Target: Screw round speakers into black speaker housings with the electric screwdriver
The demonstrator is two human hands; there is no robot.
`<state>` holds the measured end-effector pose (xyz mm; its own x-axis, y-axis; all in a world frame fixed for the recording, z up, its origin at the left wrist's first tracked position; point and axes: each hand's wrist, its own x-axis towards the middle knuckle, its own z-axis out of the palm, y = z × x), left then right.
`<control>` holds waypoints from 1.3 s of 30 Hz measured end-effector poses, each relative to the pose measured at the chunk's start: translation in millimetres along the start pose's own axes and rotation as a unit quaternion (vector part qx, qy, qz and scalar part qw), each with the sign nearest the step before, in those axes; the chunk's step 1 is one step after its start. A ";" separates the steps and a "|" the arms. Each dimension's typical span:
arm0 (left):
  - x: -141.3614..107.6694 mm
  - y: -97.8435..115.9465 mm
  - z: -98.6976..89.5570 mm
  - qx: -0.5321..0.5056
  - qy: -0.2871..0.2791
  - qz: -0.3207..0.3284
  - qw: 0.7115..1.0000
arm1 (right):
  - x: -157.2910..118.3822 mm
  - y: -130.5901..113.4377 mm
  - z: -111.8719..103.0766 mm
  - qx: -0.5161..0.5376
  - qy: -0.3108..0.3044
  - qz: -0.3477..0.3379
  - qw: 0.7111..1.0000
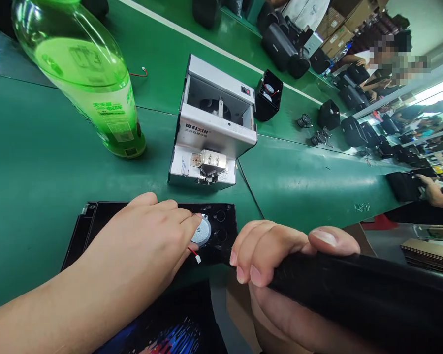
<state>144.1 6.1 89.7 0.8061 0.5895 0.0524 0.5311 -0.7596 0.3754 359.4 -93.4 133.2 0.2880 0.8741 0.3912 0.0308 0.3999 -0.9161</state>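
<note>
- My right hand (pixel 268 246) is wrapped firmly around a thick black handle (pixel 339 275), thumb lying along its top, nearer to me and to the right of the WEIXIN machine (pixel 217 123).
- My left hand (pixel 155 233) is bent over, fingers curled close together, just in front of the machine. My fingertips touch the left side of a round silver disc (pixel 203 232); I can't tell whether they pinch it or only press it.
- The disc lies on a flat black panel (pixel 110 211), in front of the machine. A white plug (pixel 198 259) on a short red lead sticks out below my fingers.
- The machine is upright on the green table (pixel 299 167), a red switch (pixel 245 90) on its top. A black cable (pixel 251 189) runs along the table from its right side.
- Left of the machine stands a green bottle (pixel 118 110), part full.
- Just behind the machine's right corner sits an open black box (pixel 266 108) with silver discs inside.
- Far right of the machine, another person's hand (pixel 433 189) is at a black case (pixel 402 187).
- Well beyond the machine are cartons (pixel 335 37), more black cases and people at work.
</note>
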 end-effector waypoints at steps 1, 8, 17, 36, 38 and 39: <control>-0.5 0.0 0.2 0.007 0.003 0.003 1.000 | -0.4 -1.1 -0.1 -0.008 -0.014 0.004 1.000; -5.3 2.0 9.0 0.045 0.068 0.035 0.996 | -8.2 4.2 4.2 -0.058 -0.093 -0.045 0.993; -10.8 5.1 17.7 0.057 0.154 0.055 0.985 | 25.0 -3.4 12.3 -0.060 -0.109 0.012 0.992; -52.9 22.1 47.4 0.135 0.239 0.090 0.957 | 138.3 -2.4 57.5 0.021 0.036 -0.113 0.993; -51.8 22.5 50.7 0.133 0.252 0.084 0.955 | 150.8 7.2 67.2 0.026 0.031 -0.099 0.994; -50.8 22.5 51.3 0.132 0.260 0.083 0.953 | 153.4 11.4 69.7 0.029 0.027 -0.094 0.995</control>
<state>128.5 -55.1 48.0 0.6832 0.4594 0.5676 0.5094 -0.8568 0.0802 337.3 64.4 189.0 0.3340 0.7670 0.5478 0.0343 0.5709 -0.8203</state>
